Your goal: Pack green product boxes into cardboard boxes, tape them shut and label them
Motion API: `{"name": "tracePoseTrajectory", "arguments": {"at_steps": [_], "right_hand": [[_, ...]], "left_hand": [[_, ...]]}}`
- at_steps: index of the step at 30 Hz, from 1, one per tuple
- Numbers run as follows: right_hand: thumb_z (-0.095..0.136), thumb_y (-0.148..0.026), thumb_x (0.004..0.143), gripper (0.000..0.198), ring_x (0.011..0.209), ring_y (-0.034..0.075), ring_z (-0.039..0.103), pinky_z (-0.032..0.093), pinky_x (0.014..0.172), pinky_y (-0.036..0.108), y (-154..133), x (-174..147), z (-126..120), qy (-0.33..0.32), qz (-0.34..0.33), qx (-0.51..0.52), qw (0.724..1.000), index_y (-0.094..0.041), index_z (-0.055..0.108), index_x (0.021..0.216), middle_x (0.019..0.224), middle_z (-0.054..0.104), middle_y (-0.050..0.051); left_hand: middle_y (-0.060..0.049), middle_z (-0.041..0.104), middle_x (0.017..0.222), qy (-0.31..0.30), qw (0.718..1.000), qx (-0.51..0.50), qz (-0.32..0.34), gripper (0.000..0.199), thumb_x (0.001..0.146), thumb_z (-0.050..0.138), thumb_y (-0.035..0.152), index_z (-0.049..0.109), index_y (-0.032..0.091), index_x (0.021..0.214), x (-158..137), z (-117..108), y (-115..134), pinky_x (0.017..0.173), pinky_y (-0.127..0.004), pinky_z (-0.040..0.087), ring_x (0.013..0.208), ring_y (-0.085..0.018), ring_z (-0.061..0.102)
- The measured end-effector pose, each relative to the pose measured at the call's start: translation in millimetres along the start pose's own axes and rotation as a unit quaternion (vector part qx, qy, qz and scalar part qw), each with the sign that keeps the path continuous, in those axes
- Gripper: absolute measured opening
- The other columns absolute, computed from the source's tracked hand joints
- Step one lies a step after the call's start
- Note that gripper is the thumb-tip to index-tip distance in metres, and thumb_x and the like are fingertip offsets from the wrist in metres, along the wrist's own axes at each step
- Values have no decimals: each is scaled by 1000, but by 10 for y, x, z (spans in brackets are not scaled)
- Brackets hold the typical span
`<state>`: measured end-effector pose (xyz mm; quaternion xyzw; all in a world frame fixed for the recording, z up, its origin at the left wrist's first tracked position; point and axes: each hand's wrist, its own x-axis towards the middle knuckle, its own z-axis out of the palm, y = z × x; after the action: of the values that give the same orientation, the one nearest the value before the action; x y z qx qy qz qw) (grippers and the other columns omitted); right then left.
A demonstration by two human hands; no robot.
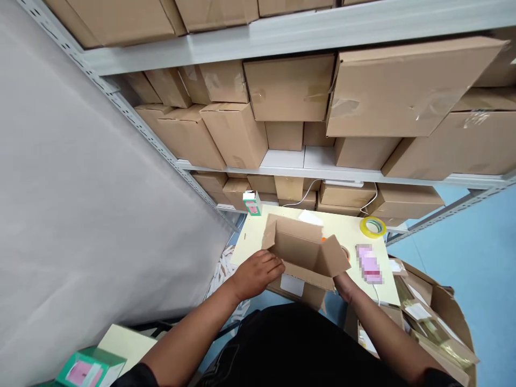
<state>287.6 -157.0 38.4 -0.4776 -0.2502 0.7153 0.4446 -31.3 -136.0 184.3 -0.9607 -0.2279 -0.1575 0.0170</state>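
Box (pixel 298 251), with its flaps raised and its mouth facing up towards us, stands at the near edge of the table (pixel 250 243), straight ahead and well within our reach; how its base rests we cannot see. Its long axis runs from nine to three o'clock, dipping slightly towards four, so its two short ends face our two hands.

Taking the mouth as the dial's centre, our left hand (pixel 258 274) lies at eight o'clock, touching the near left corner, its fingers close together and gently bent over the cardboard. The thumb is hidden, so we cannot tell whether it pinches. Our right hand (pixel 344 286) sits at four o'clock, just under the right flap (pixel 337 257); that flap covers the fingers, and we cannot tell how they are set. Neither side is clearly nearer: the box lies between our palms.

Further out on the table, we see yellow tape (pixel 373 227) between two and three o'clock, a pink, blurred slab (pixel 368 264) at three, and a small green carton (pixel 252 204) between ten and eleven. Beyond, at twelve, rises the shelf (pixel 290 171), loaded with cartons. A bin (pixel 455 317) of parcels stands at four, past our right forearm.
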Motion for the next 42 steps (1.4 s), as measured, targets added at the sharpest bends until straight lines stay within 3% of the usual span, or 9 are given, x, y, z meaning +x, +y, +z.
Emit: {"name": "tracePoseTrajectory", "arguments": {"at_steps": [6, 9, 14, 17, 20, 24, 29, 35, 42], "right_hand": [[54, -75, 92, 66, 144, 32, 52, 43, 118, 51, -210, 142, 307, -24, -96, 40, 994, -31, 63, 140, 153, 59, 4], [61, -71, 89, 71, 151, 32, 42, 32, 125, 51, -225, 231, 341, -10, -146, -58, 988, -32, 56, 148, 161, 49, 4], [85, -44, 70, 77, 144, 38, 48, 33, 122, 55, -74, 460, 426, 181, -107, -291, 933, -31, 61, 142, 151, 58, 9], [81, -42, 71, 65, 116, 34, 67, 49, 106, 49, 69, 571, 577, 241, -86, -306, 917, -29, 64, 132, 125, 72, 9], [77, -46, 75, 56, 93, 27, 72, 57, 86, 41, 182, 606, 779, 245, -75, -316, 914, -29, 64, 126, 111, 74, 6], [72, -42, 75, 44, 98, 28, 70, 57, 82, 40, 189, 595, 955, 264, -116, -309, 906, -28, 67, 117, 121, 71, 7], [66, -39, 77, 26, 104, 29, 67, 51, 99, 47, 27, 655, 930, 294, -192, -348, 869, -24, 66, 99, 115, 71, 8], [65, -50, 87, 26, 115, 32, 61, 45, 112, 55, 47, 710, 835, 210, -243, -470, 822, -24, 72, 84, 111, 69, 12], [69, -47, 90, 32, 143, 35, 48, 28, 126, 63, 136, 442, 440, 76, -268, -451, 848, -29, 80, 114, 143, 64, 10]], "left_hand": [[-11, 75, 110, 21, 999, 3, 26, 26, 103, 46, 12, 64, 17, 121, -27, 347, -108, 95, -43, 54, 105, -23, 66], [-11, 75, 111, 35, 999, -12, 35, 26, 102, 47, 11, 65, 16, 120, -124, 522, -258, 92, -43, 55, 104, -23, 66], [-10, 75, 115, -36, 991, -131, -1, 25, 98, 55, 15, 69, 22, 118, -279, 672, -555, 101, -45, 52, 109, -24, 66], [-7, 73, 117, -39, 962, -258, -81, 26, 94, 65, 31, 67, 24, 119, -332, 667, -712, 99, -42, 54, 109, -24, 67], [-9, 67, 122, 38, 929, -272, -250, 34, 91, 68, 35, 62, 22, 122, -342, 705, -871, 103, -45, 53, 114, -26, 65], [-15, 56, 136, 47, 885, -248, -390, 66, 71, 83, 28, 57, 19, 131, -327, 906, -1084, 111, -55, 47, 127, -35, 57], [-13, 57, 137, 25, 890, -312, -332, 54, 75, 67, 10, 59, 19, 127, -381, 1137, -1155, 116, -48, 46, 131, -28, 56], [-14, 60, 140, -8, 921, -298, -252, 38, 85, 75, 32, 65, 20, 120, -496, 1284, -1034, 119, -58, 43, 139, -34, 51], [-16, 52, 149, -32, 929, -279, -240, 39, 96, 57, 25, 64, 18, 134, -759, 1301, -1203, 123, -55, 39, 150, -32, 40]]}}
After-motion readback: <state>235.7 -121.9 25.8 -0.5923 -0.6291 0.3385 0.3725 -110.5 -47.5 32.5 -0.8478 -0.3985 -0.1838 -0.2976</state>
